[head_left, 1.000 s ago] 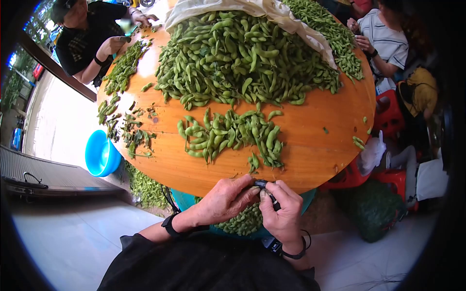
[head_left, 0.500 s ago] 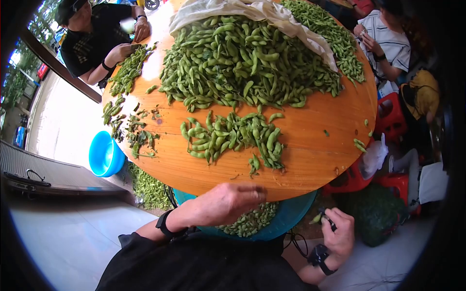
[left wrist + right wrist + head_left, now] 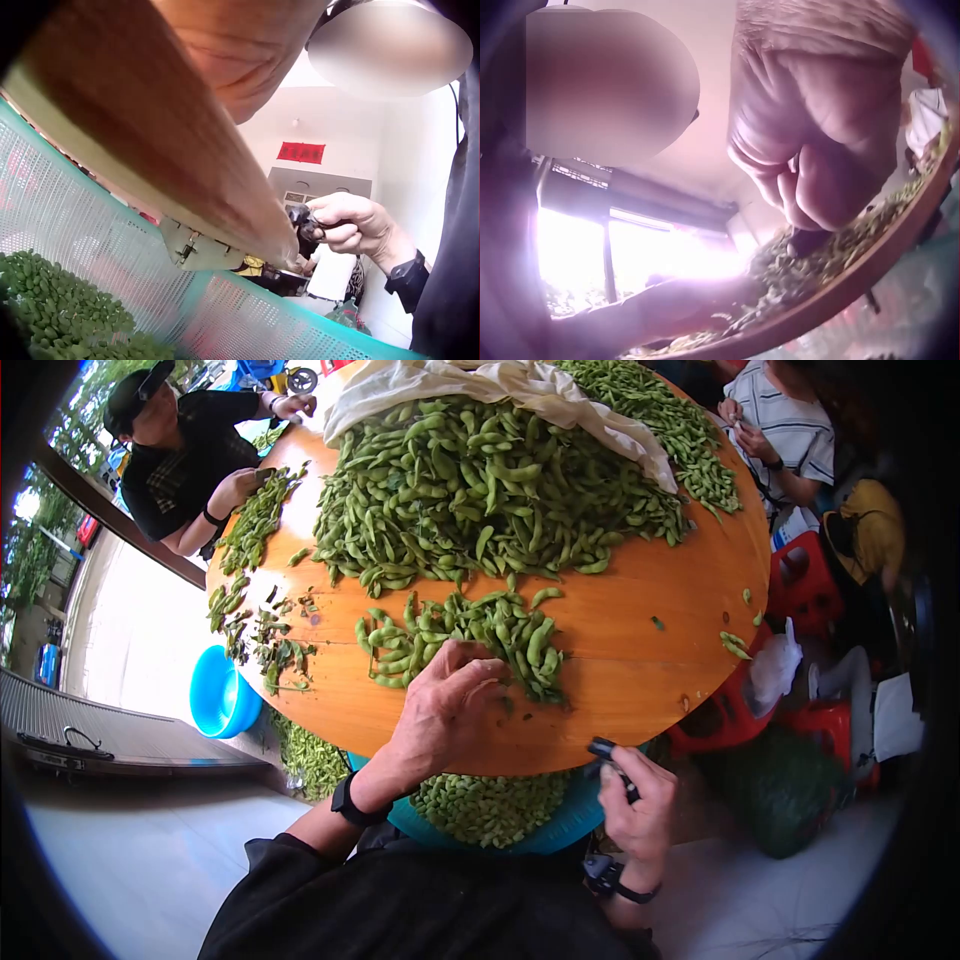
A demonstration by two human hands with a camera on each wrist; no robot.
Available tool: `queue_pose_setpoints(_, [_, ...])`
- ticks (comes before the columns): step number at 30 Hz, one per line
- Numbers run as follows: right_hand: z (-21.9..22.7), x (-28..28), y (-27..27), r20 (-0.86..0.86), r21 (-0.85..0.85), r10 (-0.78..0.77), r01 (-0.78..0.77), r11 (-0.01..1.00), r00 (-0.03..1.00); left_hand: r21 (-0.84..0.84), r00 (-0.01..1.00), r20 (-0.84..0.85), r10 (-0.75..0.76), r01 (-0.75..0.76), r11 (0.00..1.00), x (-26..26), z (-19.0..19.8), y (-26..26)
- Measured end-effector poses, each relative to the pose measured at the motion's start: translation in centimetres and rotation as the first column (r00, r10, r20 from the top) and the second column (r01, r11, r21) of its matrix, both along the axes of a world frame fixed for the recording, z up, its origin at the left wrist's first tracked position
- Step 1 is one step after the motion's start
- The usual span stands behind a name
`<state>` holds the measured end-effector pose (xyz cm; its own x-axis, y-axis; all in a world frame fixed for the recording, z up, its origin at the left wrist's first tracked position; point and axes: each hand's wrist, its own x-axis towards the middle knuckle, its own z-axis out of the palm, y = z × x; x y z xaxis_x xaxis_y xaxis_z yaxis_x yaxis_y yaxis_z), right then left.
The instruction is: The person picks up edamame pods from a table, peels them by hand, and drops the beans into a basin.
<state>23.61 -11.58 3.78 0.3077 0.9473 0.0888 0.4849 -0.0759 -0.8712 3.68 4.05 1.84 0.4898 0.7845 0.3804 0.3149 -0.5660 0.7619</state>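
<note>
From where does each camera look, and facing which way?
Head: on the head, facing forward and down at the table; left hand, right hand show.
Left wrist: worn there, looks past the table toward the right hand; left hand above.
Right wrist: worn there, looks past the right hand toward pods.
Head and left wrist both show beans.

Wooden table [image 3: 650, 660]: cream cloth [image 3: 500, 382] lies toward far edge. Person in black cap [image 3: 185, 465] at far-left edge; person in striped top [image 3: 797, 435] at far-right edge. Off left edge: blue basin [image 3: 204, 702]. Off right edge: red stools [image 3: 803, 588], translucent plastic bag [image 3: 773, 672], dark green bundle [image 3: 785, 795] on floor [image 3: 745, 900]. Left wrist view: red sign [image 3: 301, 153] on pale wall [image 3: 352, 120].
</note>
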Motion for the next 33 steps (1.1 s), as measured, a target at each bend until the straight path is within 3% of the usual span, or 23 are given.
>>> queue_pose_setpoints(1, [-1.0, -0.9, 0.7, -0.078, 0.042, -0.011, 0.015, 0.999, 0.997, -0.001, 1.0, 0.001, -0.007, 0.007, 1.0, -0.2, 0.1, -0.2])
queue_pose_setpoints(2, [-1.0, -2.0, 1.4, -0.188, 0.05, 0.003, 0.007, 0.999, 0.982, -0.299, 0.995, 0.054, -0.078, 0.091, 0.95, -0.5, 0.0, -0.5])
queue_pose_setpoints(3, [-1.0, -3.0, 2.1, -0.296, 0.059, 0.018, 0.0, 0.998, 0.955, -0.565, 0.984, 0.123, -0.129, 0.176, 0.806, -0.8, 0.0, -1.0])
queue_pose_setpoints(5, [-1.4, -4.4, 3.1, -0.524, 0.036, 0.045, -0.031, 0.999, 0.851, -0.703, 0.96, 0.237, -0.149, 0.276, 0.656, -1.0, 0.2, -2.3])
queue_pose_setpoints(6, [-1.6, -4.9, 3.3, -0.674, 0.02, 0.054, -0.056, 0.998, 0.736, -0.751, 0.944, 0.324, -0.068, 0.3, 0.588, -0.8, 0.5, -3.1])
queue_pose_setpoints(7, [-1.6, -5.1, 3.4, -0.674, 0.017, 0.053, -0.057, 0.998, 0.737, -0.79, 0.917, 0.399, 0.024, 0.33, 0.517, -0.7, 0.7, -3.8])
queue_pose_setpoints(8, [-1.6, -5.3, 3.6, -0.751, 0.012, 0.054, -0.068, 0.998, 0.659, -0.765, 0.938, 0.343, 0.053, 0.246, 0.596, -0.9, -0.2, -4.2])
queue_pose_setpoints(9, [-1.6, -5.5, 3.7, -0.819, 0.007, 0.052, -0.081, 0.997, 0.572, -0.767, 0.937, 0.344, 0.059, 0.244, 0.593, -1.0, -0.2, -4.3])
queue_pose_setpoints(11, [-1.9, -5.6, 3.7, -0.854, 0.001, 0.051, -0.097, 0.995, 0.518, -0.332, 0.993, 0.115, -0.001, 0.039, 0.942, -1.2, -0.4, -4.5])
queue_pose_setpoints(12, [-2.0, -5.7, 3.7, -0.887, 0.003, 0.052, -0.106, 0.994, 0.46, -0.237, 0.993, 0.118, 0.002, 0.027, 0.971, -1.3, -0.9, -4.5])
queue_pose_setpoints(16, [-1.8, -5.9, 3.8, -0.887, -0.019, 0.045, -0.132, 0.991, 0.459, -0.144, 0.991, 0.13, 0.031, -0.012, 0.989, -1.3, -1.2, -4.5])
queue_pose_setpoints(19, [-1.9, -6.1, 3.8, -0.829, -0.012, 0.055, -0.117, 0.993, 0.556, -0.108, 0.991, 0.135, 0.002, 0.013, 0.994, -1.5, -1.4, -4.7])
queue_pose_setpoints(20, [-1.9, -6.1, 3.8, -0.824, 0.007, 0.072, -0.116, 0.993, 0.562, -0.541, 0.949, 0.313, 0.029, 0.153, 0.827, -1.7, -1.2, -5.0])
queue_pose_setpoints(21, [-2.0, -6.1, 3.9, -0.819, 0.027, 0.088, -0.116, 0.993, 0.567, -0.814, 0.884, 0.447, 0.137, 0.338, 0.473, -1.9, -1.2, -5.1])
queue_pose_setpoints(22, [-2.1, -6.0, 3.9, -0.818, 0.025, 0.087, -0.116, 0.993, 0.568, -0.842, 0.858, 0.5, 0.121, 0.448, 0.302, -2.4, -1.1, -4.5])
queue_pose_setpoints(23, [-2.2, -6.0, 3.9, -0.838, 0.041, 0.093, -0.108, 0.993, 0.538, -0.842, 0.857, 0.5, 0.124, 0.448, 0.3, -2.3, -1.0, -4.5])
queue_pose_setpoints(25, [-2.2, -6.1, 3.9, -0.857, 0.059, 0.102, -0.1, 0.993, 0.506, -0.804, 0.759, 0.562, 0.328, 0.594, 0.003, -1.9, -0.4, -4.5])
queue_pose_setpoints(27, [-1.9, -6.1, 3.7, -0.775, -0.015, 0.04, -0.082, 0.997, 0.631, -0.817, 0.781, 0.555, 0.286, 0.577, 0.009, -2.0, -0.1, -4.4])
queue_pose_setpoints(28, [-2.0, -6.1, 3.6, -0.774, -0.019, 0.037, -0.082, 0.996, 0.632, -0.858, 0.842, 0.513, 0.165, 0.497, 0.131, -2.1, -0.1, -4.4])
queue_pose_setpoints(29, [-2.0, -6.1, 3.5, -0.553, 0.029, 0.069, -0.063, 0.998, 0.83, -0.869, 0.894, 0.446, 0.05, 0.419, 0.262, -2.1, -0.1, -4.4])
queue_pose_setpoints(30, [-2.0, -6.1, 3.6, -0.283, 0.083, 0.081, -0.059, 0.995, 0.956, -0.746, 0.955, 0.289, -0.06, 0.264, 0.612, -1.6, -0.1, -4.7])
queue_pose_setpoints(31, [-1.7, -6.1, 3.6, -0.282, 0.084, 0.083, -0.061, 0.995, 0.956, -0.442, 0.975, -0.035, -0.218, 0.181, 0.879, -2.2, 0.8, -4.3])
queue_pose_setpoints(33, [-0.5, -6.0, 3.4, 0.058, 0.167, 0.135, -0.143, 0.976, 0.989, -0.441, 0.954, -0.06, -0.294, 0.239, 0.865, -2.6, 1.3, -3.7])
